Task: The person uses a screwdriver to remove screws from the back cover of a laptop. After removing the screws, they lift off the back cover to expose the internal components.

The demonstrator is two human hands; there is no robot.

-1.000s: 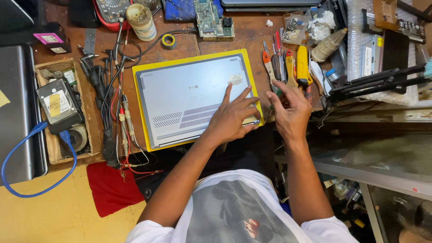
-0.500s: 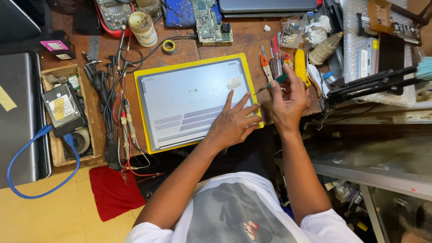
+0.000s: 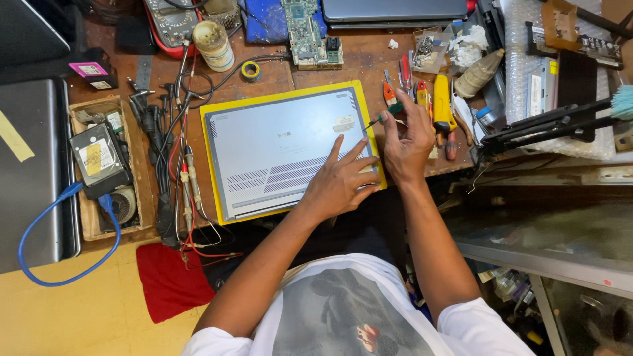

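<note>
Cluttered workbench: left hand [image 3: 339,181] flat on laptop [image 3: 283,148], right hand [image 3: 405,142] pinching screwdriver [image 3: 382,119]

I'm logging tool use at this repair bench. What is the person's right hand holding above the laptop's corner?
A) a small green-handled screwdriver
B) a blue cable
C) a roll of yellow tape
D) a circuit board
A: the right hand pinches a small green-handled screwdriver beside the upturned laptop.

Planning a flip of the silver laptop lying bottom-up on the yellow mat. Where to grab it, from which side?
Probably the left short edge of the laptop, coming from the left. The left hand lies flat on its right end, and the right hand holds a small screwdriver just past the right edge. The left edge is bare, with a strip of yellow mat beside it for fingers, though cables lie close.
</note>
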